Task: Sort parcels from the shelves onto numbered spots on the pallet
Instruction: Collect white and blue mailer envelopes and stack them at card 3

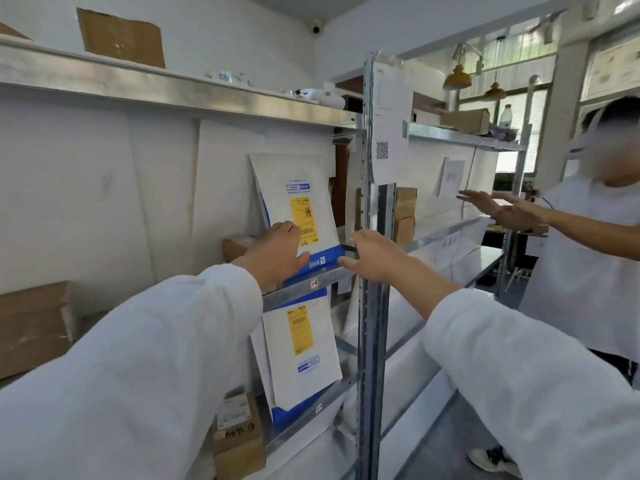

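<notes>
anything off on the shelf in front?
The lower mailer looks flipped relative to the upper mailer: its yellow label sits above the blue printed box, the upper's below it. Both lean instead of standing straight. No tears or spills visible.

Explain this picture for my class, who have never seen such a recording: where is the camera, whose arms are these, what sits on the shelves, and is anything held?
The camera sits on a person's head, looking forward and down, so the two white-sleeved arms are the wearer's own. The left hand and right hand are at the bottom of a white-and-blue envelope with a yellow label, leaning upright on a metal shelf. Whether they grip it is unclear. A similar envelope stands on the shelf below, near a small cardboard box. A second person stands at the right.
</notes>
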